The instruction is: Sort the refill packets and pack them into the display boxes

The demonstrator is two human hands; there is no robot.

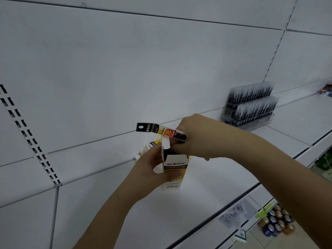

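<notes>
Over the white shelf (206,191), near the middle of the scene: left hand (143,169) wrapped round a small display box (175,169), kept upright with its top flap (165,143) folded back, probably to leave the mouth free. Just above, right hand (194,137) pinching a refill packet (159,131) by its near end, hang tab pointing left, seemingly lined up for sliding in. More boxes (149,147) against the far wall; pen rack (249,106) far right.

Refill packet (160,131): lower end hidden inside right hand (194,137). Display box (173,169): print too blurred to read. Behind display box, second box (147,147) mostly hidden.
</notes>
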